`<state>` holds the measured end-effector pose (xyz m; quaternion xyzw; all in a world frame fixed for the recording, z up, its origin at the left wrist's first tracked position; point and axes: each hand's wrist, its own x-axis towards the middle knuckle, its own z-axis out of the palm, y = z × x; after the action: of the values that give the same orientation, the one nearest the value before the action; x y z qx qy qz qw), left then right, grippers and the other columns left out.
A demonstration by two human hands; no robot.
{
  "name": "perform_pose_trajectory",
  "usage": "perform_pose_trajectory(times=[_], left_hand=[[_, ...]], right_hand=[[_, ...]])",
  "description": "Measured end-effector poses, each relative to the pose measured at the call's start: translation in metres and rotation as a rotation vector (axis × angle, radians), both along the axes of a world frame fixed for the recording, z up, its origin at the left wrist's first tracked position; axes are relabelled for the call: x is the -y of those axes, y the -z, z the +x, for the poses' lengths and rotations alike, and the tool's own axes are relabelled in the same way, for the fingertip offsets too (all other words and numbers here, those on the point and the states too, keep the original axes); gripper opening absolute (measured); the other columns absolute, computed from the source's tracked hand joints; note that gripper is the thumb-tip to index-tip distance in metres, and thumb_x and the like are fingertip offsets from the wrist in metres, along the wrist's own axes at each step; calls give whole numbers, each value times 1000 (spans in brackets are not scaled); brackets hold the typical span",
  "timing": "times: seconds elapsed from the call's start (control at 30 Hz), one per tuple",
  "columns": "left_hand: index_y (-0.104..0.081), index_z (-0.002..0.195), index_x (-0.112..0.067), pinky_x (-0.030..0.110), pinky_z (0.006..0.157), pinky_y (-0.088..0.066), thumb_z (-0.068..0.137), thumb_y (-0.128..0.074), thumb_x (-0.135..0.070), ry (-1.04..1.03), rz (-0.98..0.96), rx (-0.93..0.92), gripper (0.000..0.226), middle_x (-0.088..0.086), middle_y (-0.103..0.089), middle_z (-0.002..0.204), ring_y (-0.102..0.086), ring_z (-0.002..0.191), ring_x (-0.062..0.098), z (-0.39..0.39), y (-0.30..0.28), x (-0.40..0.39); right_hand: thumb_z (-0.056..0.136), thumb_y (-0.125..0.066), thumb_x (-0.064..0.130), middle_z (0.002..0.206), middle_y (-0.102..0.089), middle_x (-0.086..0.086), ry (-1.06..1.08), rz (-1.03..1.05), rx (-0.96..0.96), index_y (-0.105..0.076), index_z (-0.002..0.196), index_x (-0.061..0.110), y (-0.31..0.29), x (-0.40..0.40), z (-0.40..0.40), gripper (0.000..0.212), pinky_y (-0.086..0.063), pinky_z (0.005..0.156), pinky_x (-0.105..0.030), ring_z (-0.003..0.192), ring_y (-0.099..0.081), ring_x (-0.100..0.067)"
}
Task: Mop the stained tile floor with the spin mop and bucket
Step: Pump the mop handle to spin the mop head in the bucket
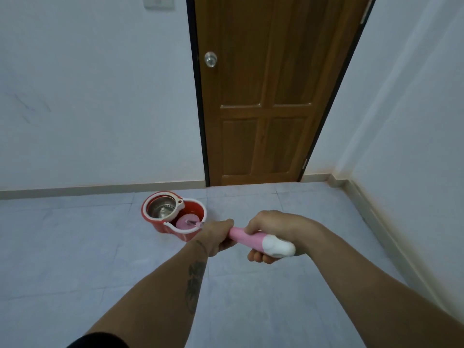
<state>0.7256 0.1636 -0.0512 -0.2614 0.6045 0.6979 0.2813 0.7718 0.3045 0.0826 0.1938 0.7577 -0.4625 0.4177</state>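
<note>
A red spin-mop bucket (150, 214) with a white rim stands on the pale tile floor (75, 259) near the far wall. Its steel spinner basket (160, 208) is on the left side. The pink mop head (187, 223) sits in the bucket's right compartment. The pink mop handle (247, 238) with a white end cap runs from the bucket toward me. My left hand (216, 236) grips the shaft lower down; my right hand (273, 229) wraps the pink grip near the cap.
A closed brown wooden door (271, 96) with a round metal knob (210, 59) stands behind the bucket. White walls enclose the left and right sides, with a skirting board (100, 188) along the floor. A room corner lies at the right.
</note>
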Motion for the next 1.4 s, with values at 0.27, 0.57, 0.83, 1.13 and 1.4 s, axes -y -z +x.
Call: perform_pose_trajectory(times=[0.27,0.57,0.83,1.13,1.4], left_hand=[[-56,111,-2,31,65,-59,101,-46,-30,91,-110,12,31,19,-68,90,-67,74,23,-58,3,-13],[-43,140,-28,37,74,-62,96,-46,-2,351,-409,-378,51,9,-62,114,-71,88,26,-172,-4,67],[-47,138,-20,20,63,-46,101,-45,-22,442,-571,-526,37,7,-62,115,-60,91,19,-286,-20,150],[-60,123,-15,21,75,-43,98,-54,-26,375,-580,-591,28,5,-67,114,-62,100,20,-356,-23,204],[-60,121,-18,25,80,-44,95,-59,-27,393,-631,-543,28,-3,-65,106,-61,97,16,-391,-23,215]], right_hand=[[94,-56,20,96,-73,-24,-24,-158,37,-53,123,5,-8,-33,-78,32,-58,57,-30,68,-71,-24],[92,-59,-1,96,-71,-10,162,-292,-520,-62,117,19,-10,29,-184,32,-62,74,-37,83,-74,-24],[89,-69,24,108,-57,13,163,46,-1022,-52,128,21,-27,154,-292,43,-52,93,-36,100,-58,-8],[95,-60,23,100,-51,24,147,-112,-1115,-39,137,24,-17,228,-384,48,-46,73,-11,87,-59,-5],[69,-60,-6,62,-42,2,216,-398,-914,-48,71,8,-19,248,-450,20,-43,61,-34,66,-45,-18]])
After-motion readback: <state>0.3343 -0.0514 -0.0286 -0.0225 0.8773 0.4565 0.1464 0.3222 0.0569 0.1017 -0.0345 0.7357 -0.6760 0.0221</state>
